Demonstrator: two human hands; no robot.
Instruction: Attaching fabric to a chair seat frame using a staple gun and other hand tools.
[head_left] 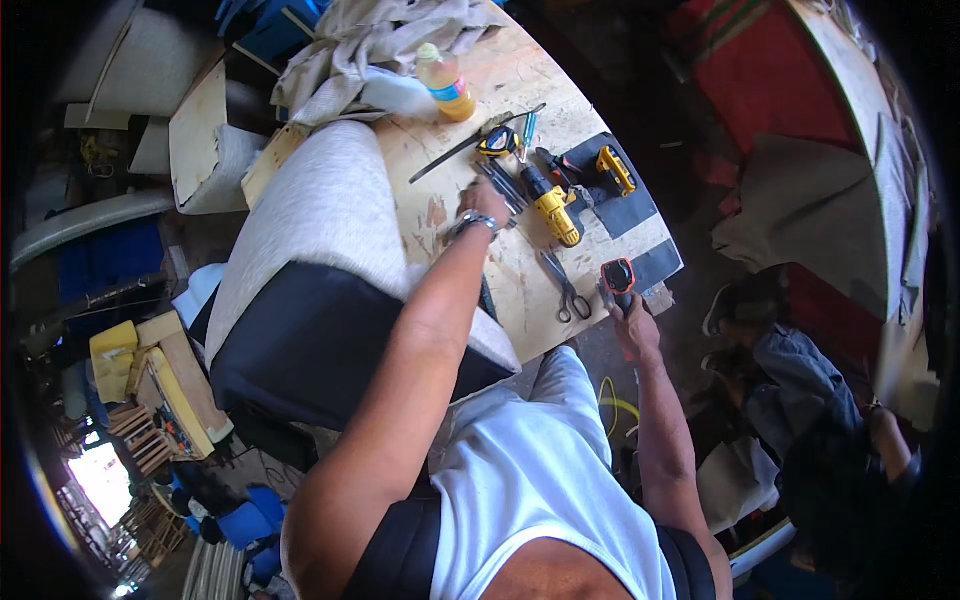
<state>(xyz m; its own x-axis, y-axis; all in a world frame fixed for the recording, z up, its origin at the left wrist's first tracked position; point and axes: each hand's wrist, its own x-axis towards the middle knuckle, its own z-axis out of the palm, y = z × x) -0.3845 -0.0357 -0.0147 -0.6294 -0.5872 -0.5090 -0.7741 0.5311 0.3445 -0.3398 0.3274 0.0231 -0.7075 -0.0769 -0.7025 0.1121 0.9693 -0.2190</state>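
My left hand [485, 202] reaches over the wooden tabletop, its fingers curled onto several dark narrow strips [508, 188]. Down at the table's near right edge, my right hand [637, 328] grips an orange-and-black staple gun [619, 274] by its handle. Between the two hands lie black-handled scissors [568, 288] and a yellow-and-black cordless drill [553, 207]. A tape measure [497, 142] sits just beyond the strips. Beside my left forearm stands an upholstered piece [310, 215], covered in light grey fabric with a black panel. My left fingertips are partly hidden.
On the table [520, 75] are a bottle of amber liquid [445, 85], crumpled fabric [370, 50], pliers [556, 166] and a yellow tool part [616, 170]. A yellow hose [622, 406] hangs below the table. Another person [815, 400] is at the right.
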